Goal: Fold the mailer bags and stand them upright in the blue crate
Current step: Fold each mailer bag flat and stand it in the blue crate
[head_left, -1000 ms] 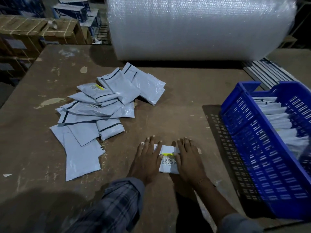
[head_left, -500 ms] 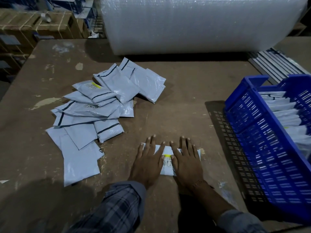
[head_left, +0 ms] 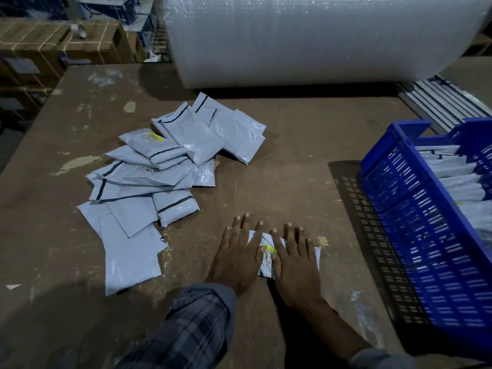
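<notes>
- Nearest the viewer, on the desk [head_left: 279, 161]: the left hand [head_left: 237, 258] and right hand [head_left: 295, 265] lie flat, fingers straight and spread, side by side on one folded mailer bag [head_left: 266, 258]. Neither hand grips it; both press it down.
- The pressed bag sits just left of the blue crate [head_left: 415, 235]. It shows as a small white-grey packet with a printed label and a yellow mark between the hands; its right edge pokes out past the right hand.
- Step in hand, as judged: the fold is being creased; lifting the bag into the crate is not yet done.
- Blue crate, at the desk's right edge: several folded bags [head_left: 458, 182] already stand on edge in a row inside. How full the crate is cannot be told, as part lies out of frame.
- Well left of the crate, farther back: a loose pile of unfolded bags [head_left: 159, 171], grey, glossy, some with dark strips and labels, overlapping. About a dozen remain, so much work is left.
- Beyond the crate: a large bubble wrap roll [head_left: 306, 38].
</notes>
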A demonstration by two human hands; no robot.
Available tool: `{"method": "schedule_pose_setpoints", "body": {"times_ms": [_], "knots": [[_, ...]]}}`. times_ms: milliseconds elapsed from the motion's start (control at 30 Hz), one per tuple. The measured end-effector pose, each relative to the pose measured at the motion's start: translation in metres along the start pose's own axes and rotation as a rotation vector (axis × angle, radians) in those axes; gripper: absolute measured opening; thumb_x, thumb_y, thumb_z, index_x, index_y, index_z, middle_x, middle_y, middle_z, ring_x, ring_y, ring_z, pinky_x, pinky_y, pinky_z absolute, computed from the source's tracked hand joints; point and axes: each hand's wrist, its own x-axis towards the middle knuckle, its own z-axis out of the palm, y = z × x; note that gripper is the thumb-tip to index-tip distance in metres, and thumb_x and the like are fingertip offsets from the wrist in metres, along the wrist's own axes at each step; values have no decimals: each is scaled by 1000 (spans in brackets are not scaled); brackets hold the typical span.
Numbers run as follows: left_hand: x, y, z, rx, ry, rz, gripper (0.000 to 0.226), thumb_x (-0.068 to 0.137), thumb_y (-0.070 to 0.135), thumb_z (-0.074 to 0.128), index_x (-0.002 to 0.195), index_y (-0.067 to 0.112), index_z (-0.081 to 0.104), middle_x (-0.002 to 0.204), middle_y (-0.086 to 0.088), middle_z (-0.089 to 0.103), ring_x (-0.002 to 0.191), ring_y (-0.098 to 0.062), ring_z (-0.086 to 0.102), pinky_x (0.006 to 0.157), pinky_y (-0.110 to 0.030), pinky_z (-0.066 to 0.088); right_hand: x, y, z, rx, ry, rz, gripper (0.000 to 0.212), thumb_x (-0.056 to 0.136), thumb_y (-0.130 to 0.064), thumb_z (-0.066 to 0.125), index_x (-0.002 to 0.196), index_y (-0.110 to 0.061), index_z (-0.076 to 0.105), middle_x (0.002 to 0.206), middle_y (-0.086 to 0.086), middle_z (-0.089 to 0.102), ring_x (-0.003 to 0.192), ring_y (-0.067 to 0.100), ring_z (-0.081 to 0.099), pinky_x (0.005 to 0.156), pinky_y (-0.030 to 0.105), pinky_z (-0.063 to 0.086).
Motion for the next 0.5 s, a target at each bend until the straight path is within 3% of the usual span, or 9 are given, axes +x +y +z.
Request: {"method": "schedule_pose_setpoints", "body": {"times_ms": [300,500], "knots": [[-14,2,4,41,-32,70,66,112,45,9,167,11,19,175,-20,6,161,-41,11,125,-59,25,25,18,-1,9,-37,-73,57,107,-37,29,162,-25,30,171,13,17,159,34,9,126,53,21],[-6,-7,-1,-7,-27,62,66,110,47,24,167,13,25,175,-13,17,161,-33,20,126,-52,29,-14,9,-1,-20,-73,-14,59,109,-40,30,165,-24,21,173,11,10,160,34,3,126,55,16]]}}
